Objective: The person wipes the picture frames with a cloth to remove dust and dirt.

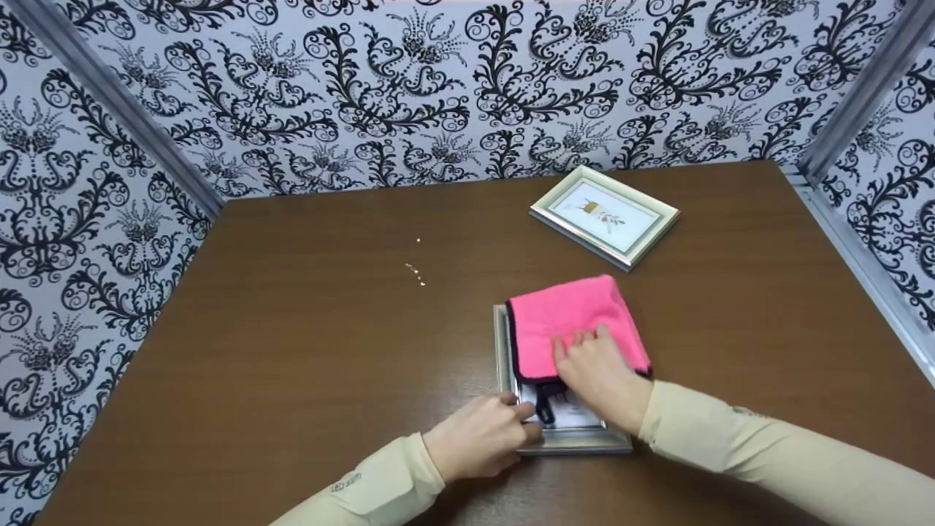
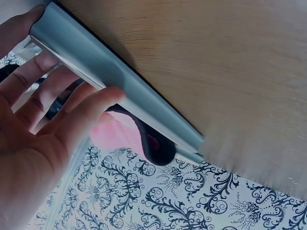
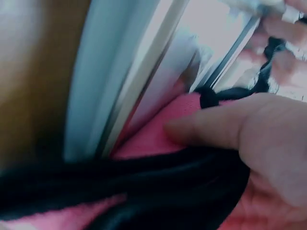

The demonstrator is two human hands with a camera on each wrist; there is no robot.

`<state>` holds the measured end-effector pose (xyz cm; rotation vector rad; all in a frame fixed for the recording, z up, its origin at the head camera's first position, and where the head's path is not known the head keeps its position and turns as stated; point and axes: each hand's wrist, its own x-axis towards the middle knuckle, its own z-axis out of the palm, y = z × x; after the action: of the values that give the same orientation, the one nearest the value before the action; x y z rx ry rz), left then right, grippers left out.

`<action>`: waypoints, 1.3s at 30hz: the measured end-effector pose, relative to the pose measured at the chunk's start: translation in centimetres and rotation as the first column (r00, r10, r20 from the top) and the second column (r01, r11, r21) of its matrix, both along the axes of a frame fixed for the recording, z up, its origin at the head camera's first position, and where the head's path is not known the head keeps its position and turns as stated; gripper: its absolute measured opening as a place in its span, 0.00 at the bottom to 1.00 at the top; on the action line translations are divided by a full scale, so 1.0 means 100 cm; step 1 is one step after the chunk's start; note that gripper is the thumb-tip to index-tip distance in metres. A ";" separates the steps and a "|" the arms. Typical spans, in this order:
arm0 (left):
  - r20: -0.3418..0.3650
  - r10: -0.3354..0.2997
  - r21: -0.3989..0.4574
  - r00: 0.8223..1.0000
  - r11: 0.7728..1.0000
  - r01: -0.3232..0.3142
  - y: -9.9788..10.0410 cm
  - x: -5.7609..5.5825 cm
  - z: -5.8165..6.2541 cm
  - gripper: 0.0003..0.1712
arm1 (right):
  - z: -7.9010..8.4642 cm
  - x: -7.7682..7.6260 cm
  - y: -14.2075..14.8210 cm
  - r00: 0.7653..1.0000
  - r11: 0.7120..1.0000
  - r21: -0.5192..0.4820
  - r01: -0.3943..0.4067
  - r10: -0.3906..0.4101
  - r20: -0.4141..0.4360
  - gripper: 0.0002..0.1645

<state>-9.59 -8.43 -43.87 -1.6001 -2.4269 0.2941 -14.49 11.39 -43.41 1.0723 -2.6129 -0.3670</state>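
A pink cloth (image 1: 577,314) with a black edge lies over most of a silver picture frame (image 1: 577,440) near the table's front. My right hand (image 1: 603,372) holds the cloth from above; in the right wrist view its thumb (image 3: 206,127) presses on the pink fabric beside the glass. At the frame's near left corner, my left hand (image 1: 482,436) grips the edge, and the left wrist view shows fingers and thumb against the silver moulding (image 2: 115,79). A black strap (image 1: 544,405) sticks out from beneath the cloth. Much of the picture is hidden by the cloth.
A second picture frame (image 1: 606,215), pale gold with a small plant drawing, lies flat farther back on the brown table (image 1: 329,329). Small pale flecks (image 1: 416,272) lie left of it. Patterned walls (image 1: 394,95) enclose the table's back and sides.
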 end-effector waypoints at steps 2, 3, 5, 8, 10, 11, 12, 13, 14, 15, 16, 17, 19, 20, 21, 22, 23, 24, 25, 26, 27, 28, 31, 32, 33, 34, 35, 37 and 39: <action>0.008 0.001 0.009 1.000 1.000 -0.001 0.000 0.000 0.000 0.15 | -0.004 0.004 -0.004 0.999 0.996 -0.083 -0.021 0.018 -0.027 0.25; 0.008 0.000 0.011 1.000 1.000 0.000 0.000 0.000 0.000 0.15 | -0.006 0.005 -0.005 0.999 0.992 -0.121 -0.028 0.026 -0.024 0.26; 0.007 -0.004 0.014 1.000 1.000 0.004 -0.001 0.000 0.000 0.13 | -0.006 0.006 -0.009 0.999 0.981 -0.191 -0.037 0.039 0.005 0.27; -0.006 -0.020 0.008 1.000 1.000 0.020 -0.002 0.000 0.000 0.13 | -0.004 0.005 -0.014 0.994 0.962 -0.271 -0.040 0.066 0.090 0.29; -0.015 -0.026 0.002 1.000 1.000 0.026 -0.002 0.000 0.001 0.13 | -0.001 0.004 -0.017 0.985 0.950 -0.311 -0.039 0.089 0.149 0.30; -0.022 -0.028 -0.001 0.999 1.000 0.028 -0.003 0.000 0.001 0.13 | -0.001 0.002 -0.018 0.980 0.944 -0.328 -0.043 0.104 0.171 0.30; -0.031 -0.029 -0.005 0.999 1.000 0.029 -0.003 0.000 0.001 0.13 | 0.000 0.001 -0.019 0.974 0.939 -0.341 -0.051 0.122 0.189 0.30; -0.039 -0.028 -0.008 0.999 1.000 0.028 -0.003 0.001 0.001 0.14 | 0.000 0.000 -0.020 0.968 0.933 -0.355 -0.064 0.144 0.205 0.31; -0.047 -0.027 -0.011 0.999 1.000 0.026 -0.003 0.001 0.001 0.14 | -0.001 -0.002 -0.020 0.961 0.926 -0.369 -0.079 0.169 0.218 0.30; -0.054 -0.026 -0.013 0.998 1.000 0.025 -0.003 0.001 0.001 0.14 | 0.000 -0.003 -0.020 0.952 0.918 -0.385 -0.092 0.195 0.237 0.31; -0.059 -0.025 -0.015 0.998 1.000 0.024 -0.003 0.001 0.001 0.14 | -0.001 -0.005 -0.020 0.942 0.911 -0.399 -0.108 0.222 0.253 0.31; -0.063 -0.025 -0.016 0.998 1.000 0.024 -0.003 0.002 0.001 0.14 | -0.001 -0.006 -0.020 0.929 0.902 -0.414 -0.121 0.250 0.274 0.31; -0.055 -0.023 -0.014 0.998 1.000 0.023 -0.003 0.002 0.001 0.14 | -0.001 -0.010 -0.017 0.894 0.888 -0.438 -0.141 0.304 0.328 0.32; -0.045 -0.023 -0.010 0.999 1.000 0.022 -0.003 0.002 0.001 0.14 | -0.001 -0.012 -0.015 0.872 0.886 -0.440 -0.146 0.325 0.366 0.33; -0.033 -0.023 -0.006 0.999 1.000 0.023 -0.003 0.002 0.002 0.13 | 0.000 -0.013 -0.013 0.848 0.885 -0.441 -0.152 0.346 0.402 0.34; -0.022 -0.022 -0.002 1.000 1.000 0.022 -0.003 0.002 0.002 0.12 | 0.001 -0.015 -0.010 0.821 0.885 -0.438 -0.160 0.366 0.439 0.35; -0.012 -0.022 0.000 1.000 1.000 0.022 -0.003 0.002 0.002 0.12 | 0.003 -0.017 -0.008 0.791 0.886 -0.433 -0.167 0.383 0.478 0.36; -0.003 -0.023 0.001 1.000 1.000 0.023 -0.003 0.002 0.002 0.12 | 0.004 -0.018 -0.005 0.764 0.889 -0.424 -0.174 0.394 0.511 0.37; 0.001 -0.024 -0.001 1.000 1.000 0.024 -0.003 0.002 0.002 0.12 | 0.006 -0.020 -0.002 0.738 0.891 -0.416 -0.181 0.402 0.541 0.38; 0.000 -0.024 -0.004 1.000 1.000 0.024 -0.003 0.002 0.003 0.12 | 0.007 -0.021 0.001 0.717 0.892 -0.408 -0.193 0.413 0.561 0.38; -0.004 -0.025 -0.010 1.000 1.000 0.025 -0.003 0.002 0.003 0.12 | 0.009 -0.021 0.002 0.704 0.892 -0.402 -0.209 0.422 0.571 0.38; -0.008 -0.026 -0.016 1.000 1.000 0.026 -0.003 0.002 0.003 0.12 | 0.011 -0.022 0.004 0.696 0.891 -0.396 -0.224 0.430 0.575 0.36; -0.015 -0.022 -0.023 1.000 0.999 0.022 -0.001 0.002 0.003 0.12 | 0.017 -0.022 0.006 0.708 0.897 -0.359 -0.259 0.429 0.562 0.25; -0.015 -0.020 -0.022 1.000 1.000 0.020 -0.001 0.001 0.003 0.12 | 0.019 -0.022 0.006 0.717 0.900 -0.345 -0.268 0.425 0.552 0.20; -0.011 -0.018 -0.019 1.000 1.000 0.018 -0.001 0.001 0.002 0.12 | 0.021 -0.022 0.006 0.731 0.905 -0.328 -0.273 0.416 0.541 0.15; -0.010 -0.017 -0.015 1.000 1.000 0.017 -0.001 0.001 0.002 0.12 | 0.023 -0.022 0.006 0.743 0.909 -0.313 -0.275 0.408 0.530 0.12; -0.009 -0.017 -0.009 1.000 1.000 0.017 -0.001 0.001 0.002 0.11 | 0.026 -0.021 0.007 0.758 0.916 -0.295 -0.271 0.392 0.521 0.11; -0.007 -0.019 0.002 1.000 1.000 0.019 -0.001 0.000 0.001 0.11 | 0.030 -0.020 0.009 0.791 0.924 -0.267 -0.274 0.375 0.484 0.13; -0.006 -0.020 0.012 1.000 1.000 0.020 -0.001 0.000 0.001 0.11 | 0.033 -0.018 0.011 0.826 0.935 -0.242 -0.259 0.344 0.447 0.16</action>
<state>-9.63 -8.49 -43.82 -1.6151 -2.4024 0.2803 -16.29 12.53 -40.13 1.6627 -2.7375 0.2320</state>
